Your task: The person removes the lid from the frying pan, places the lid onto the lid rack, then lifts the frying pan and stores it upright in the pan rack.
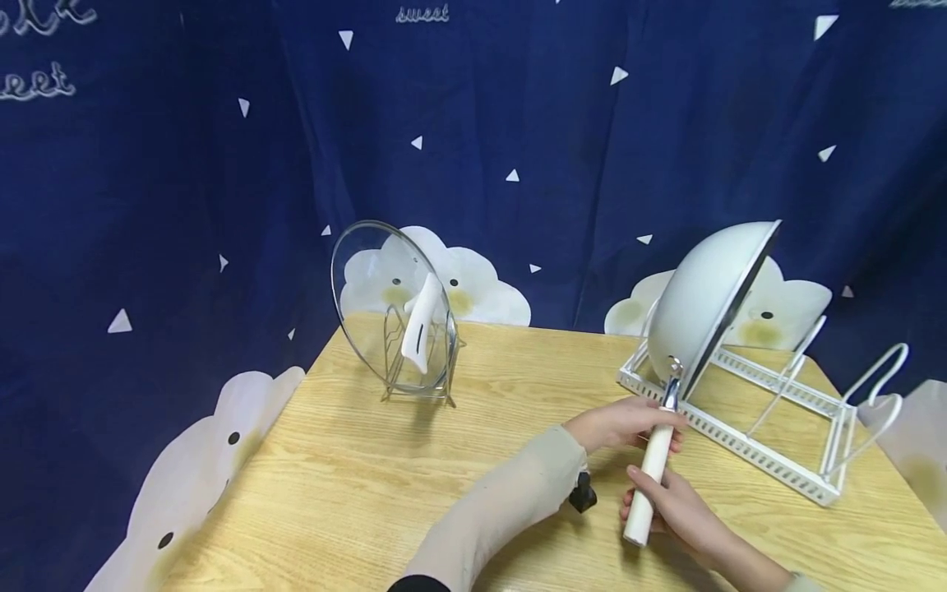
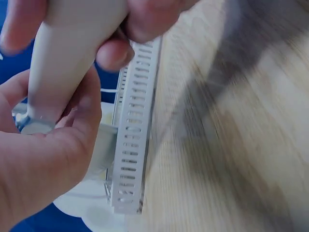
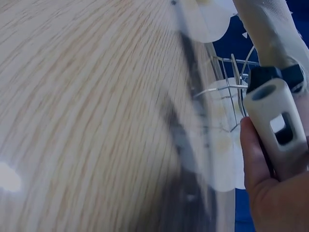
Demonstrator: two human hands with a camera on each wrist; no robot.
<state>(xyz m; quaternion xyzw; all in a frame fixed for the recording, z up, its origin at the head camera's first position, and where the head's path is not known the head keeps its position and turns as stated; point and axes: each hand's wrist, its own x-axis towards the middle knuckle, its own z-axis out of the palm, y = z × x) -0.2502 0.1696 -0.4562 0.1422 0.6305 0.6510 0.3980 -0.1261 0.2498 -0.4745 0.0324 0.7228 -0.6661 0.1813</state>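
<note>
A white wok (image 1: 699, 288) stands tilted on its edge in a white slotted rack (image 1: 769, 465), its dark inside turned to the right. Its long white handle (image 1: 653, 460) slopes down toward me. My left hand (image 1: 617, 423) grips that handle close to the metal neck, thumb and fingers curled round it in the left wrist view. Lower down, my right hand (image 1: 676, 507) holds the handle near its end. The right wrist view shows the slot in the handle's tip (image 3: 279, 128), with my thumb alongside.
A glass lid (image 1: 355, 329) with a white handle (image 1: 422, 325) leans upright in a small wire stand (image 1: 450, 395) at the back left. Curved white dividers (image 1: 880, 403) rise from the rack's right end. Behind the wooden table (image 1: 318, 493) hangs a dark blue curtain (image 1: 473, 148).
</note>
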